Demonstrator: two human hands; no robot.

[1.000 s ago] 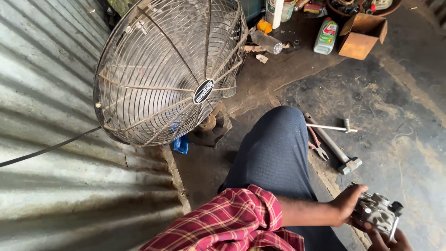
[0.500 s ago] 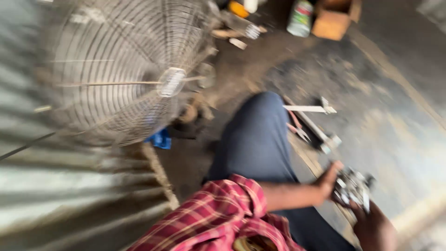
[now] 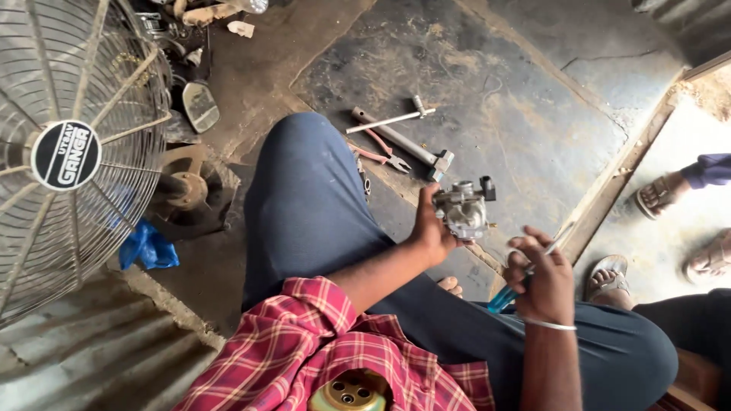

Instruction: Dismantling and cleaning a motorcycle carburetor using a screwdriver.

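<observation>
My left hand (image 3: 432, 232) grips a grey metal carburetor (image 3: 461, 209) and holds it up over my knee. My right hand (image 3: 542, 278) is closed around a screwdriver with a blue handle (image 3: 504, 298); its thin shaft points up toward the carburetor, a short gap apart from it. My legs in dark blue trousers (image 3: 312, 205) and a red checked sleeve (image 3: 304, 342) fill the lower middle. A round brass-coloured part (image 3: 352, 392) rests on my lap at the bottom edge.
A wire-guarded fan (image 3: 68, 152) stands at the left on its base (image 3: 186, 190). On the concrete floor lie a socket wrench (image 3: 400, 141), a thin T-bar (image 3: 388, 120), red-handled pliers (image 3: 381, 152), a blue bag (image 3: 148, 247). Other people's sandalled feet (image 3: 662, 194) are at the right.
The view has swung right and down, so the fan moved to the left edge. Both hands now sit near the middle, and the right hand with the screwdriver has come into full view.
</observation>
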